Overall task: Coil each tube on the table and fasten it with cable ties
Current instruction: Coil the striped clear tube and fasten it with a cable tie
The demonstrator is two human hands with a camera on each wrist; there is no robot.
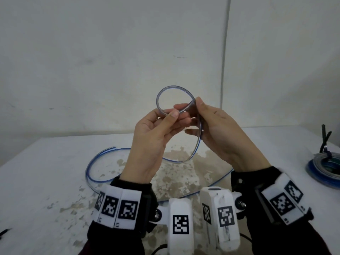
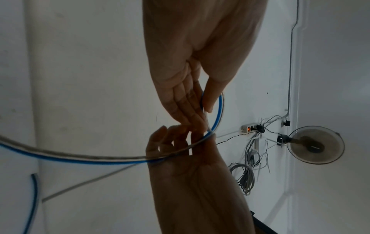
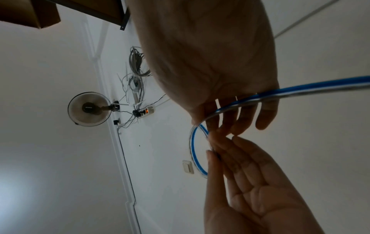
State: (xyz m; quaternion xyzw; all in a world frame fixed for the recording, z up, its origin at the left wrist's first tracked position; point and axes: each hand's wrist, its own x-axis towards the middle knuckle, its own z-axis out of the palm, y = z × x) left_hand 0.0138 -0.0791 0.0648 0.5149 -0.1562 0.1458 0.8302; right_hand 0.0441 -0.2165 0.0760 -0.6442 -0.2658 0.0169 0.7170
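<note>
Tube (image 1: 166, 90), clear with a blue stripe, is held up in the air in front of the person, above the desk (image 1: 46, 181), with its first small loop just made. The left hand (image 1: 152, 137) pinches the bottom of the loop between thumb and forefinger, the other fingers (image 2: 181, 101) lying nearly straight behind it. The right hand (image 1: 219, 131) nips the crossing point, where the cut end meets the running length, with thumb and fingertip; its remaining fingers hang relaxed with the tube running down past them.

From there the loose length drops to the desk and wanders off in a wide curve to the left, its far end lying free. To my eye the coiling has only begun. Each new turn should match this first loop in size, so I would keep the left pinch firm on the stack and let the right hand slide down the tube, feeding slack up without twisting it. Springy tube like this will want to pop open if either pinch eases.

Further off on the right lies a finished coil (image 1: 321, 167), with black cable ties (image 1: 324, 139) beside it.
</note>
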